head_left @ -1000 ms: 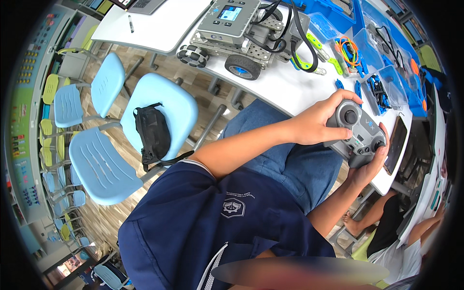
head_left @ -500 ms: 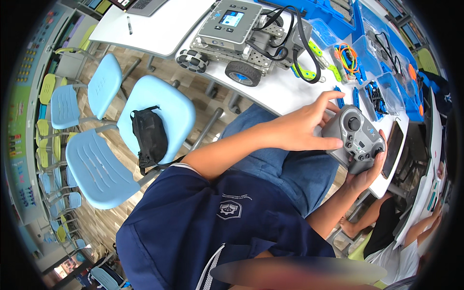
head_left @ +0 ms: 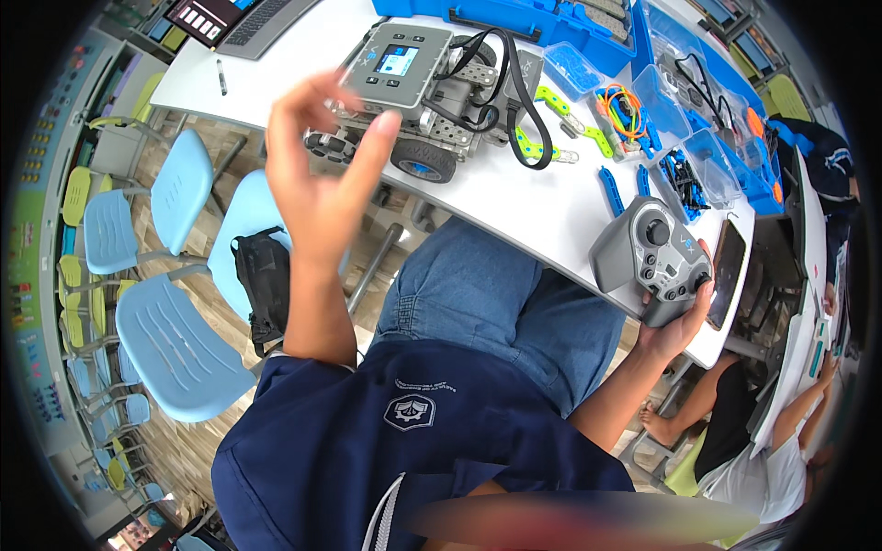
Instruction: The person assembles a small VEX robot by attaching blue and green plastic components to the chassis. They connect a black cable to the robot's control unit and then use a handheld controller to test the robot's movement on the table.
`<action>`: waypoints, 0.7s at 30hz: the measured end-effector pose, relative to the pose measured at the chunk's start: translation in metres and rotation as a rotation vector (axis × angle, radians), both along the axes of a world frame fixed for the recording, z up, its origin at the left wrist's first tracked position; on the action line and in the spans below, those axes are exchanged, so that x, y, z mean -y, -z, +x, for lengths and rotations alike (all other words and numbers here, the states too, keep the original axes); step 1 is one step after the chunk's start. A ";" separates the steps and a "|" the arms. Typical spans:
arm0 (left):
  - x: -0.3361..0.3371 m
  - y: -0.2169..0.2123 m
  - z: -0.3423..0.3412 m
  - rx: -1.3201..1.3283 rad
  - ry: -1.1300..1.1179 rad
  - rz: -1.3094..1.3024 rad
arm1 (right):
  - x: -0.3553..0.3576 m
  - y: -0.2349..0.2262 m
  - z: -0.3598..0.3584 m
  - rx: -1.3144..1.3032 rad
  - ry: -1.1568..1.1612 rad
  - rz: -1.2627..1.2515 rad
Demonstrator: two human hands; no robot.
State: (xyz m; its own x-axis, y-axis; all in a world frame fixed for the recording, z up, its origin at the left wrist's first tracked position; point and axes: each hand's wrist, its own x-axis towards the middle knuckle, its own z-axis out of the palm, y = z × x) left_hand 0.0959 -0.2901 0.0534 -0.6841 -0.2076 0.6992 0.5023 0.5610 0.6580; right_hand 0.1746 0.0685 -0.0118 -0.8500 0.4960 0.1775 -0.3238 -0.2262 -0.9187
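Note:
My right hand (head_left: 683, 317) grips the lower right side of a grey game-style controller (head_left: 654, 241) with thumbsticks and buttons, held over the table's near edge. My left hand (head_left: 322, 170) is raised in front of a wheeled robot car (head_left: 441, 115), its fingers apart and slightly blurred, holding nothing. A grey control box (head_left: 395, 69) with a lit screen tops the car, and black cables loop from it. The hand hides part of the car's left wheel. Whether the fingers touch the car, I cannot tell.
On the white table (head_left: 514, 207) lie blue strips (head_left: 610, 191), lime-green pieces (head_left: 554, 99), a dark phone (head_left: 729, 262) and a pen (head_left: 221, 77). Parts bins (head_left: 684, 188) and a laptop (head_left: 266, 28) stand farther back. Blue chairs (head_left: 179, 344) are at left; another person (head_left: 744, 459) sits at right.
My left hand has let go of the controller and swung left and up to the robot car. My right hand still holds the controller. The whole view has shifted slightly.

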 end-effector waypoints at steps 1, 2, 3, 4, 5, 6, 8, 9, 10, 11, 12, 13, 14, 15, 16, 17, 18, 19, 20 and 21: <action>0.007 -0.001 -0.017 -0.086 -0.125 -0.135 | 0.000 0.000 0.000 0.012 0.017 -0.002; 0.009 0.002 -0.025 0.107 -0.225 -0.212 | 0.000 0.000 -0.001 0.010 0.011 -0.006; 0.011 0.005 -0.034 0.179 -0.203 -0.257 | -0.001 0.000 -0.001 0.004 0.005 -0.007; 0.011 0.008 -0.041 0.289 -0.186 -0.269 | -0.001 0.001 -0.001 -0.020 -0.018 -0.004; 0.010 0.012 -0.047 0.394 -0.156 -0.282 | -0.002 0.001 -0.001 -0.014 -0.020 -0.005; 0.011 0.012 -0.052 0.385 -0.155 -0.308 | -0.002 0.002 -0.001 -0.010 -0.010 0.000; 0.009 0.012 -0.055 0.462 -0.147 -0.213 | -0.002 0.003 0.000 -0.020 0.016 -0.024; 0.006 0.010 -0.055 0.453 -0.107 -0.166 | -0.002 0.003 0.000 -0.023 0.024 -0.053; 0.003 0.007 -0.054 0.458 -0.123 -0.165 | -0.002 0.003 0.001 -0.029 -0.035 -0.070; -0.001 0.004 -0.053 0.445 -0.118 -0.153 | -0.003 0.003 0.002 -0.041 -0.080 -0.089; -0.004 -0.002 -0.051 0.451 -0.154 -0.199 | -0.002 0.004 0.000 -0.017 -0.050 -0.043; -0.008 -0.007 -0.049 0.447 -0.183 -0.235 | -0.002 0.005 -0.001 -0.007 -0.019 0.000; -0.012 -0.014 -0.047 0.413 -0.218 -0.322 | -0.002 0.006 -0.002 -0.013 -0.021 0.002; -0.016 -0.021 -0.045 0.426 -0.267 -0.393 | -0.001 0.006 -0.003 -0.013 -0.013 -0.006; -0.018 -0.030 -0.043 0.407 -0.293 -0.468 | -0.001 0.006 -0.004 -0.015 -0.018 -0.003; -0.020 -0.038 -0.041 0.422 -0.325 -0.532 | -0.001 0.007 -0.005 -0.012 -0.009 -0.014; -0.021 -0.048 -0.039 0.402 -0.331 -0.583 | -0.001 0.007 -0.004 -0.034 -0.025 -0.007; -0.020 -0.059 -0.037 0.412 -0.326 -0.625 | 0.000 0.006 -0.004 -0.050 -0.008 0.008; -0.019 -0.069 -0.034 0.438 -0.337 -0.658 | 0.000 0.005 -0.002 -0.035 -0.061 -0.064; -0.018 -0.078 -0.033 0.399 -0.315 -0.675 | 0.000 0.004 0.001 -0.029 -0.108 -0.130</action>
State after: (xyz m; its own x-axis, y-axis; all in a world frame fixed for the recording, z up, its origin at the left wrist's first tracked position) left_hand 0.0631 -0.2723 0.1319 -0.8865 -0.0546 0.4596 0.0575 0.9724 0.2263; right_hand 0.1754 0.0684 -0.0159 -0.8950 0.4228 0.1425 -0.3169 -0.3775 -0.8701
